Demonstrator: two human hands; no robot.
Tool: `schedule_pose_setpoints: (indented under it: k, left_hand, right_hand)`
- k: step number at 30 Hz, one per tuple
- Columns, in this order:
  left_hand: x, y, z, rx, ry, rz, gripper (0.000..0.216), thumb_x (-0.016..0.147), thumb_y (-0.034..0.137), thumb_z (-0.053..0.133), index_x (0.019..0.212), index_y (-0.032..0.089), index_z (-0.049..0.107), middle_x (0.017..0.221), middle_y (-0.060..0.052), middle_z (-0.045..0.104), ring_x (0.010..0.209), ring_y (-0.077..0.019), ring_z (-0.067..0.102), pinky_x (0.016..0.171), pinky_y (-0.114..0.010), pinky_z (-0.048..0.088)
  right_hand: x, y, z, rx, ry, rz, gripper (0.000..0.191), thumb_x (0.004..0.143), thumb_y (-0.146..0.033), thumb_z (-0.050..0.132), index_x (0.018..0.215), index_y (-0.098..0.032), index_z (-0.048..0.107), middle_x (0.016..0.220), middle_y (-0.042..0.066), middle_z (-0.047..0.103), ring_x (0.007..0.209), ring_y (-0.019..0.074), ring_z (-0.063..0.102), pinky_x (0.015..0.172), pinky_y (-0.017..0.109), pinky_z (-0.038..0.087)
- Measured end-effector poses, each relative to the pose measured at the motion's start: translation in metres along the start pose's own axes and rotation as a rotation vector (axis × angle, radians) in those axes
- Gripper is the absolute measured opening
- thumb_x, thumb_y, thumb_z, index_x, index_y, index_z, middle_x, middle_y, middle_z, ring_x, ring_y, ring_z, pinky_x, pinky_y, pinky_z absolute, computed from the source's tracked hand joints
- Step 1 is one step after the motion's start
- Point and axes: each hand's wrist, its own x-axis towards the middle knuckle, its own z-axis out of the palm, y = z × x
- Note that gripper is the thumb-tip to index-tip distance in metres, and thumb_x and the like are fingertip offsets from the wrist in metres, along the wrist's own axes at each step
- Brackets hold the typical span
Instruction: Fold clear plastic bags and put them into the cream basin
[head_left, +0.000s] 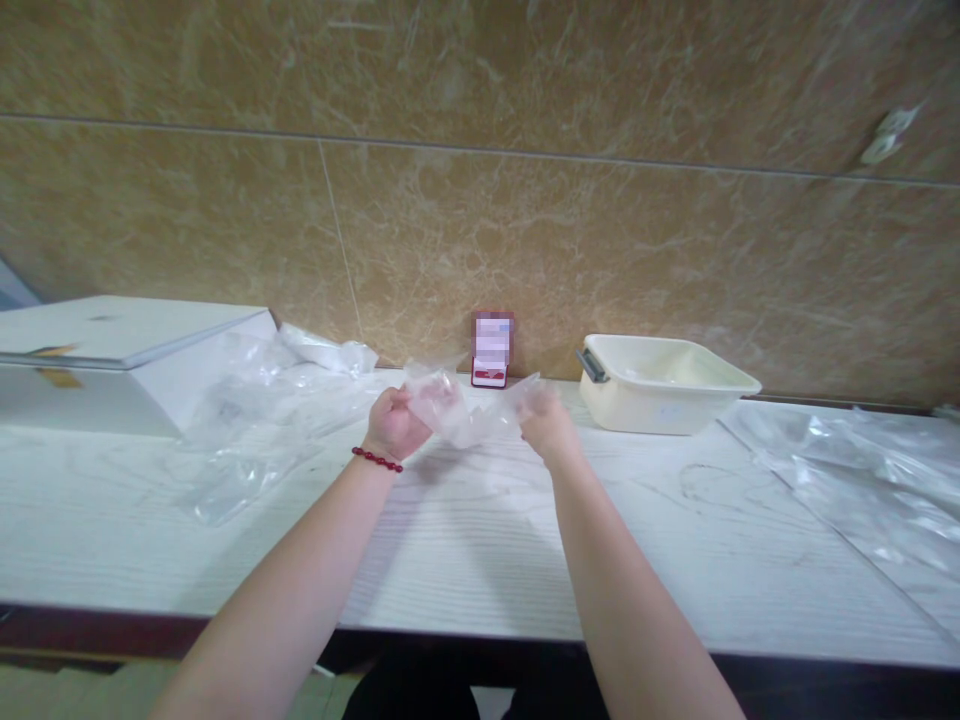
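A clear plastic bag (471, 420) is stretched between my two hands, a little above the table's middle. My left hand (399, 424), with a red bead bracelet at the wrist, is closed on the bag's left end, thumb on top. On the other side my right hand (546, 425) grips the right end; its fingers are partly blurred. Behind the bag a phone (490, 350) with a lit screen leans upright against the wall. More clear plastic bags (255, 440) lie loosely to the left of my left hand.
A white box (135, 340) stands at the far left. To the right sits a cream plastic tub (660, 385) with a grey handle. Several clear plastic bags (870, 470) are spread at the far right. The marbled wall (480, 220) borders the white table (465, 560) at the back.
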Motion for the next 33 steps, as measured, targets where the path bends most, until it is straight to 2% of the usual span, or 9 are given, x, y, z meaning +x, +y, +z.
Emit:
schedule_pose_setpoints:
  k: [3, 5, 8, 10, 13, 19, 24, 29, 33]
  left_hand:
    - [0.0, 0.0, 0.001, 0.007, 0.065, 0.004, 0.019, 0.058, 0.018, 0.041, 0.067, 0.013, 0.057, 0.071, -0.007, 0.062, 0.08, -0.0228, 0.057, 0.08, -0.041, 0.039]
    - [-0.001, 0.0, 0.001, 0.022, 0.081, -0.002, 0.015, 0.06, 0.015, 0.042, 0.067, 0.014, 0.055, 0.068, -0.005, 0.061, 0.073, -0.0204, 0.058, 0.075, -0.039, 0.042]
    - [-0.001, -0.001, 0.004, 0.088, 0.075, -0.016, 0.012, 0.064, 0.013, 0.044, 0.071, 0.017, 0.052, 0.067, -0.001, 0.061, 0.062, -0.0152, 0.058, 0.062, -0.033, 0.045]
    - [-0.001, -0.003, 0.006, 0.161, 0.065, -0.026, 0.007, 0.066, 0.013, 0.046, 0.07, 0.018, 0.049, 0.068, 0.0, 0.06, 0.056, -0.0125, 0.056, 0.054, -0.028, 0.045]
    - [-0.001, -0.007, 0.01, 0.259, 0.027, -0.058, 0.009, 0.067, 0.016, 0.05, 0.063, 0.017, 0.042, 0.067, 0.001, 0.06, 0.051, -0.0101, 0.054, 0.047, -0.022, 0.042]
    - [-0.003, -0.008, 0.008, 0.344, -0.044, -0.125, 0.015, 0.066, 0.022, 0.058, 0.069, 0.018, 0.044, 0.071, 0.001, 0.059, 0.046, -0.0061, 0.051, 0.038, -0.014, 0.036]
    - [-0.004, -0.004, 0.005, 0.32, -0.104, -0.151, 0.038, 0.06, 0.009, 0.062, 0.093, 0.021, 0.047, 0.07, 0.001, 0.058, 0.047, -0.0056, 0.052, 0.04, -0.013, 0.038]
    - [-0.001, -0.003, 0.005, 0.233, 0.002, -0.052, 0.026, 0.065, 0.011, 0.057, 0.086, 0.024, 0.048, 0.057, 0.006, 0.053, 0.054, -0.0112, 0.057, 0.052, -0.024, 0.046]
    - [0.0, -0.003, 0.006, 0.203, 0.074, -0.002, 0.014, 0.066, 0.01, 0.053, 0.072, 0.021, 0.047, 0.058, 0.005, 0.054, 0.058, -0.0141, 0.058, 0.056, -0.029, 0.047]
  right_hand:
    - [0.004, 0.003, -0.005, -0.042, 0.277, -0.261, 0.021, 0.065, -0.022, 0.045, 0.086, -0.017, 0.044, 0.094, 0.011, 0.055, 0.089, 0.0196, 0.052, 0.074, 0.034, 0.04]
    - [0.005, -0.001, -0.008, 0.096, 0.246, -0.252, 0.022, 0.072, -0.028, 0.037, 0.088, -0.017, 0.046, 0.097, 0.011, 0.055, 0.092, 0.0178, 0.051, 0.074, 0.032, 0.04]
    - [0.0, -0.009, -0.011, 0.315, -0.167, -0.06, 0.035, 0.078, -0.042, 0.028, 0.089, -0.016, 0.049, 0.091, 0.01, 0.059, 0.084, 0.0167, 0.055, 0.06, 0.027, 0.042]
    - [-0.006, -0.014, -0.011, 0.347, -0.447, 0.006, 0.038, 0.075, -0.048, 0.035, 0.09, -0.016, 0.051, 0.09, 0.01, 0.061, 0.081, 0.0169, 0.057, 0.052, 0.023, 0.039]
    - [-0.012, -0.016, -0.01, 0.29, -0.625, -0.006, 0.031, 0.068, -0.042, 0.052, 0.085, -0.017, 0.053, 0.084, 0.008, 0.062, 0.079, 0.0158, 0.057, 0.049, 0.019, 0.035]
    - [-0.012, -0.018, -0.008, 0.543, -0.405, -0.07, 0.019, 0.068, -0.034, 0.052, 0.069, -0.018, 0.041, 0.062, -0.003, 0.056, 0.066, 0.0093, 0.057, 0.063, 0.023, 0.042]
    - [-0.014, -0.024, -0.009, 0.561, -0.344, -0.012, 0.018, 0.073, -0.035, 0.044, 0.075, -0.021, 0.033, 0.062, -0.005, 0.055, 0.056, 0.0104, 0.059, 0.04, 0.015, 0.036]
    - [-0.016, -0.023, -0.007, 0.353, -0.43, 0.005, 0.017, 0.078, -0.038, 0.035, 0.08, -0.022, 0.031, 0.053, -0.005, 0.054, 0.033, 0.0091, 0.05, 0.027, 0.014, 0.016]
    - [-0.013, -0.02, -0.004, 0.383, -0.356, -0.103, 0.016, 0.077, -0.035, 0.038, 0.074, -0.019, 0.036, 0.055, -0.004, 0.055, 0.045, 0.0069, 0.053, 0.036, 0.014, 0.031]
